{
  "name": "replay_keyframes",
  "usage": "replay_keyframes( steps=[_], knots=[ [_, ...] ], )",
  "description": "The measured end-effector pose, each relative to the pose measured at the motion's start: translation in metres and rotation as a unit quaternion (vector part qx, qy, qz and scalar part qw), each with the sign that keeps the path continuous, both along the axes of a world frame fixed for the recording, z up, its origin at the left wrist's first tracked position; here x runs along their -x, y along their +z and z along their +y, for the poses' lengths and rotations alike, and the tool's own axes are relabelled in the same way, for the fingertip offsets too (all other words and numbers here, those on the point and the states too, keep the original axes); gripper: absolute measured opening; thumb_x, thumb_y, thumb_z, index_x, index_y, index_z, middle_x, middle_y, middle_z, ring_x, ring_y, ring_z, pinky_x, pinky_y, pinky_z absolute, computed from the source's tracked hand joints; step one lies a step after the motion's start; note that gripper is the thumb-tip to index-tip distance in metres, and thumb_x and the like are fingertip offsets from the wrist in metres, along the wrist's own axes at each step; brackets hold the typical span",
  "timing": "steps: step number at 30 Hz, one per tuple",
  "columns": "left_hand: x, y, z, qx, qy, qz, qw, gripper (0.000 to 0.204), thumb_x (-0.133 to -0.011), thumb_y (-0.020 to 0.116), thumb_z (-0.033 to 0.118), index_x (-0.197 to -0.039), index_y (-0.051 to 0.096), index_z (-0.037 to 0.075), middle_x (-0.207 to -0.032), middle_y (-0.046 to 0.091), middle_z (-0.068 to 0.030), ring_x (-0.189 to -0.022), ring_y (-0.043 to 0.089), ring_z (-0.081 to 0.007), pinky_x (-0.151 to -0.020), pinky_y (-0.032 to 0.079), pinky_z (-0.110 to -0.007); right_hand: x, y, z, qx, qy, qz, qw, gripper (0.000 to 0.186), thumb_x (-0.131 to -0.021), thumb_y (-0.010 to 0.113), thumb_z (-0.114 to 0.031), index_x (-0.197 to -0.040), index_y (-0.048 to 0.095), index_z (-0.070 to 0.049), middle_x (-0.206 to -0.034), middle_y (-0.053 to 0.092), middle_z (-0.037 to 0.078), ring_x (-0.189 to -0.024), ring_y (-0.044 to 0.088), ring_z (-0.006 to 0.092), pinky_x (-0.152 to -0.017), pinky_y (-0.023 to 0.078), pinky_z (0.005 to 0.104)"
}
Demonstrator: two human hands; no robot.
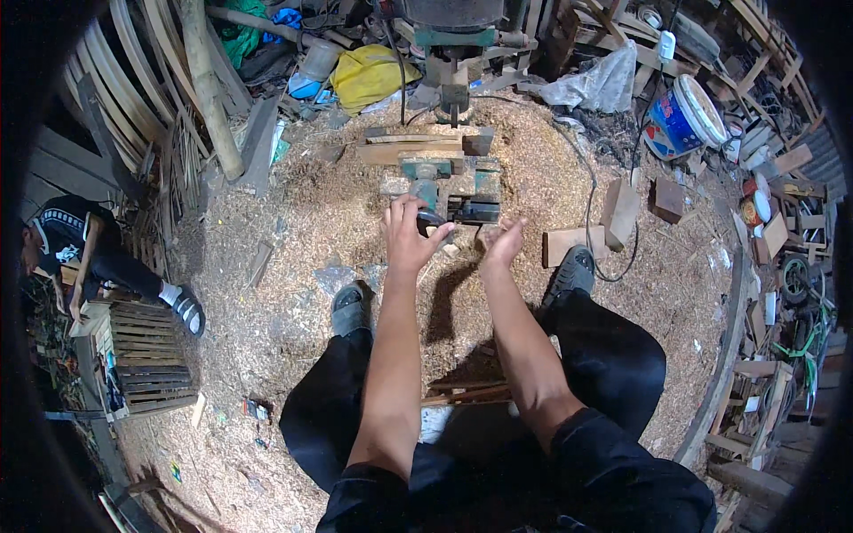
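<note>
Looking through the head view, I find the left hand (404, 235) with thumb and fingers apart around a dark knob (432, 218) at the vise's (425, 193) near edge; whether they grip it I cannot tell. The right hand (503, 242) is curled near the vise, its hold unclear to me. Beyond lies a board (384, 154), its left end jutting over sawdust (302, 209). Leftward, sawdust gives broad room toward the crate (149, 360); rightward, a block (569, 243) narrows it beside the sandal (571, 274).
</note>
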State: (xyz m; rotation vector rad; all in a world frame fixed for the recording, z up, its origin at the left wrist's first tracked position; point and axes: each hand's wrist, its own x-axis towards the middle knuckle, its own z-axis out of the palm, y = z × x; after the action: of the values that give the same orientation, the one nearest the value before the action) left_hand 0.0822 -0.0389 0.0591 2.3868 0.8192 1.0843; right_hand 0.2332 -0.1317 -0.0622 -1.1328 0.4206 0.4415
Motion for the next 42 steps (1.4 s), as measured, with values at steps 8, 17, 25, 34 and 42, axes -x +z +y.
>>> replay_keyframes(
  steps=[8, 17, 25, 34, 42],
  knots=[
    [-0.002, 0.002, -0.003, 0.008, 0.002, 0.001, 1.0, 0.062, -0.059, 0.09, 0.034, -0.106, 0.059, 0.009, -0.119, 0.053, -0.0132, -0.115, 0.048, -0.0359, -0.097, 0.039, -0.049, 0.007, 0.005, 0.014, -0.103, 0.082, 0.063, 0.989, 0.072, -0.101, 0.033, -0.058, -0.135, 0.048, 0.003, -0.131, 0.057, 0.021, -0.108, 0.061, 0.025, -0.093, 0.044, 0.0339],
    [-0.003, 0.002, -0.003, 0.022, 0.001, -0.012, 1.0, 0.062, -0.057, 0.091, 0.035, -0.105, 0.06, 0.01, -0.119, 0.054, -0.0121, -0.115, 0.048, -0.0348, -0.099, 0.039, -0.048, 0.002, -0.009, 0.019, -0.081, 0.185, 0.033, 0.979, 0.039, -0.102, 0.052, -0.036, -0.107, 0.061, 0.001, -0.09, 0.067, 0.012, -0.085, 0.064, 0.0168, -0.071, 0.05, 0.0299],
    [-0.003, -0.002, -0.002, 0.021, 0.005, -0.011, 1.0, 0.062, -0.057, 0.091, 0.034, -0.104, 0.06, 0.009, -0.119, 0.053, -0.012, -0.114, 0.048, -0.0356, -0.099, 0.038, -0.048, 0.014, 0.007, 0.033, 0.272, 0.211, -0.301, 0.889, 0.038, -0.086, 0.076, -0.026, -0.099, 0.061, 0.006, -0.086, 0.069, 0.011, -0.072, 0.065, 0.0218, -0.069, 0.052, 0.0356],
    [-0.002, 0.0, -0.001, 0.019, 0.001, -0.013, 1.0, 0.062, -0.057, 0.091, 0.036, -0.104, 0.06, 0.009, -0.118, 0.053, -0.0126, -0.112, 0.048, -0.0363, -0.098, 0.038, -0.049, -0.008, -0.007, 0.035, -0.006, 0.28, -0.048, 0.959, 0.021, -0.089, 0.073, -0.016, -0.102, 0.061, -0.004, -0.092, 0.068, 0.007, -0.081, 0.065, 0.0169, -0.067, 0.052, 0.0292],
    [-0.002, -0.003, 0.002, 0.012, 0.003, -0.003, 1.0, 0.061, -0.059, 0.09, 0.04, -0.104, 0.06, 0.01, -0.118, 0.054, -0.0123, -0.112, 0.048, -0.0351, -0.098, 0.038, -0.049, 0.008, -0.022, 0.044, 0.169, 0.123, -0.351, 0.913, 0.049, -0.086, 0.074, -0.038, -0.106, 0.053, 0.001, -0.085, 0.066, 0.009, -0.074, 0.062, 0.0241, -0.072, 0.052, 0.0362]
  ],
)
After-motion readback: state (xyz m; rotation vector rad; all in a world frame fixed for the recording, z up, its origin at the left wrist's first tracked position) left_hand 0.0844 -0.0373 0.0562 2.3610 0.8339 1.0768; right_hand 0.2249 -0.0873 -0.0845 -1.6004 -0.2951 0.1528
